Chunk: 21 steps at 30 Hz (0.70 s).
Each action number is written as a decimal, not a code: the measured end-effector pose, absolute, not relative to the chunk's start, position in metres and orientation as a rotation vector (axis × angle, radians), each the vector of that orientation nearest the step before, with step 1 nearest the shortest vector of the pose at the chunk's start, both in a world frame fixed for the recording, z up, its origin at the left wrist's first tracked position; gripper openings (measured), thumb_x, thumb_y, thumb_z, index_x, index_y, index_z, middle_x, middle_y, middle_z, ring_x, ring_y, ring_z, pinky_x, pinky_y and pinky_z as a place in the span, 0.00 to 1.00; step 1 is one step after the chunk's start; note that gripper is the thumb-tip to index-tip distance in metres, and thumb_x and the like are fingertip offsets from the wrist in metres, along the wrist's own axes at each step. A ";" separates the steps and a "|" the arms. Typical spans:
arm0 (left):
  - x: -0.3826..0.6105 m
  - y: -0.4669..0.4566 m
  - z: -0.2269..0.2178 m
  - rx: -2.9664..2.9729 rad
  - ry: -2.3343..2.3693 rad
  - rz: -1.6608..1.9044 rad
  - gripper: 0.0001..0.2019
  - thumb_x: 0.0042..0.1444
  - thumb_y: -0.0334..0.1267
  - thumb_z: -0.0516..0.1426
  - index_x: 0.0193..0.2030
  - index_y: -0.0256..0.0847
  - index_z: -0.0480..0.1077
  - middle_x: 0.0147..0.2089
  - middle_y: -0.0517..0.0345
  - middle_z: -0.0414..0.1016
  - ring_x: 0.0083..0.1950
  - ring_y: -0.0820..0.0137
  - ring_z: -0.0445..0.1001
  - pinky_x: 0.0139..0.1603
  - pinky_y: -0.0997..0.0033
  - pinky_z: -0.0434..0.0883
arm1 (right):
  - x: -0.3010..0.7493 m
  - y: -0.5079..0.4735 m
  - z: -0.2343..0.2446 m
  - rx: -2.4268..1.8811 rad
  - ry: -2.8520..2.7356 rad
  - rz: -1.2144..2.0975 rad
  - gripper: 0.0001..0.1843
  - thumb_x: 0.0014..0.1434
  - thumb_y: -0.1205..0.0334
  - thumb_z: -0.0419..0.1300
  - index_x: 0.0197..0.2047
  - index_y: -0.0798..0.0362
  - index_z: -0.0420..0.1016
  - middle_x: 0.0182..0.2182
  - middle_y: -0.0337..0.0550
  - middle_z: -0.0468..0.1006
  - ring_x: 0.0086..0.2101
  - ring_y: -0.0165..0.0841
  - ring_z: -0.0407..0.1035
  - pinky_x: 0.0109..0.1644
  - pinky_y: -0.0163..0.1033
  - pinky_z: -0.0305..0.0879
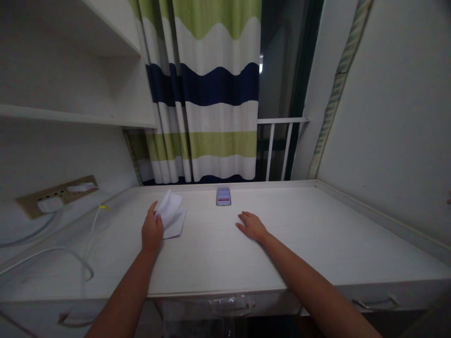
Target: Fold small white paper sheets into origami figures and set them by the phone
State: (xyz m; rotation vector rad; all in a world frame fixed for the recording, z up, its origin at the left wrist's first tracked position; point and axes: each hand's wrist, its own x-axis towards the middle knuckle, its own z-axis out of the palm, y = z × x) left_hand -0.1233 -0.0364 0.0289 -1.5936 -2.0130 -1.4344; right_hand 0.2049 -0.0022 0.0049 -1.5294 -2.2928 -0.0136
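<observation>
My left hand (pixel 152 230) pinches a folded white sheet of paper (pixel 169 205) between thumb and fingers, on the left side of the white desk (pixel 211 263). Under that sheet lies more white paper (pixel 175 226), flat on the desktop; whether the two are joined I cannot tell. To the right, my right hand (pixel 252 226) rests on the desk with its fingers stretched out and holds nothing. Beyond it, near the back edge, a phone (pixel 223 196) with a lit screen lies on the desktop, apart from both hands.
At the left wall is a power socket strip (pixel 58 195) with plugs, and a white cable (pixel 70 251) trails onto the desk. A shelf (pixel 77 115) overhangs the left side. Behind the desk hang a striped curtain (pixel 221 84) and a white railing (pixel 282 121). Drawer handles (pixel 376 303) sit below the front edge.
</observation>
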 end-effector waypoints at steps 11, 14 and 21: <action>-0.125 -0.032 0.026 -1.496 -2.016 -1.865 0.29 0.44 0.47 0.52 0.53 0.41 0.56 0.41 0.54 0.65 0.39 0.67 0.66 0.39 0.69 0.66 | 0.205 -0.001 0.004 -1.507 -2.283 -0.009 0.26 0.54 0.50 0.47 0.50 0.58 0.64 0.51 0.55 0.64 0.51 0.40 0.57 0.54 0.43 0.51; -0.128 -0.029 0.024 -1.459 -2.053 -1.875 0.30 0.42 0.44 0.53 0.55 0.40 0.55 0.39 0.55 0.65 0.38 0.67 0.67 0.39 0.69 0.66 | 0.205 -0.002 0.005 -1.518 -2.288 0.001 0.26 0.55 0.50 0.46 0.51 0.59 0.64 0.51 0.55 0.63 0.52 0.40 0.57 0.54 0.44 0.50; -0.139 -0.025 0.020 -1.480 -2.157 -1.759 0.20 0.42 0.45 0.50 0.40 0.34 0.67 0.32 0.53 0.70 0.34 0.65 0.68 0.39 0.64 0.67 | 0.206 -0.002 0.006 -1.512 -2.296 0.010 0.26 0.55 0.50 0.47 0.51 0.58 0.64 0.52 0.55 0.63 0.51 0.39 0.57 0.54 0.43 0.51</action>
